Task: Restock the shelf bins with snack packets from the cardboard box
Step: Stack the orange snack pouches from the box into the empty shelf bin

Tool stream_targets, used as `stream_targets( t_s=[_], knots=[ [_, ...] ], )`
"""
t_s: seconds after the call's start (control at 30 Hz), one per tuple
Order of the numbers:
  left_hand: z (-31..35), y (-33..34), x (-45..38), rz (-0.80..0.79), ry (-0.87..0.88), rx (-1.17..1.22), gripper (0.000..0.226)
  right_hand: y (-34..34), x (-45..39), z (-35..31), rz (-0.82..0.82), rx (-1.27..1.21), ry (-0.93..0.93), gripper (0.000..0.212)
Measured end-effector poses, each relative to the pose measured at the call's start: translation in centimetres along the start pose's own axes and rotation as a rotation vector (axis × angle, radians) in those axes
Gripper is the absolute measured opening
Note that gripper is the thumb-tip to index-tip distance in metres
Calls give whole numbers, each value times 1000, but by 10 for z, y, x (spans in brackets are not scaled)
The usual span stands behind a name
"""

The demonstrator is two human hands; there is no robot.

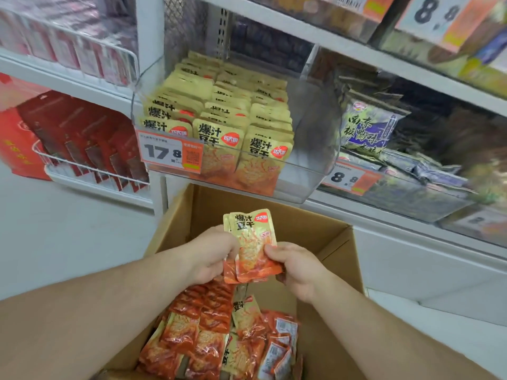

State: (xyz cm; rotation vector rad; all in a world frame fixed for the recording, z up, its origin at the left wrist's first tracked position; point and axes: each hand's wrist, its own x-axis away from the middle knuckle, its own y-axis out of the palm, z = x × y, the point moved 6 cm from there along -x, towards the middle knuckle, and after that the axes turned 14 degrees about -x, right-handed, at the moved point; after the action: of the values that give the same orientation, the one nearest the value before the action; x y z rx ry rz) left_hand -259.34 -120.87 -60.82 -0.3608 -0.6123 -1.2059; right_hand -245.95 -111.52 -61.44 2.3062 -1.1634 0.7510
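A small stack of snack packets is pinched between left hand and right hand above the cardboard box. Fanned stack; packets could be dropped before the clear bin is reached.

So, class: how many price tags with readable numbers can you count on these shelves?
3. One 17.8 tag on the clear bin of yellow packets, one 8.8 tag on the bin to its right, one 8.8 tag on the top shelf. Blurred ones may exist elsewhere.
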Motion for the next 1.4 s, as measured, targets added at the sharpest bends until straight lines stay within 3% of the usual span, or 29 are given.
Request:
stream_targets(
  t_s=[0.1,0.17,0.4,0.5,0.6,0.77,1.0,1.07,1.13,1.2,1.4],
  knots=[
    [7,6,8,-5,47,30,40,7,15,-14,47,123,-142,10],
    [11,6,11,40,87,39,32,11,22,-26,89,210,-270,15],
    [36,3,21,134,232,-29,40,13,43,-65,200,592,-454,26],
    [53,4,29,141,338,-225,46,16,60,-97,223,683,-577,50],
    [72,12,38,95,443,-393,46,32,75,-125,71,909,-607,78],
    [112,22,55,36,545,-631,66,48,94,-160,5,1232,-602,46],
    [169,29,64,-41,601,-638,72,46,111,-217,19,1145,-449,22],
    [191,19,66,103,679,-585,68,40,117,-242,95,1061,-461,22],
    [210,-4,73,434,821,-663,56,33,121,-271,245,976,-535,35],
    [215,-23,80,729,911,-832,45,31,118,-295,408,992,-602,33],
    [193,-37,56,1010,760,-1300,47,53,61,-308,617,1262,-654,21]
  ],
)
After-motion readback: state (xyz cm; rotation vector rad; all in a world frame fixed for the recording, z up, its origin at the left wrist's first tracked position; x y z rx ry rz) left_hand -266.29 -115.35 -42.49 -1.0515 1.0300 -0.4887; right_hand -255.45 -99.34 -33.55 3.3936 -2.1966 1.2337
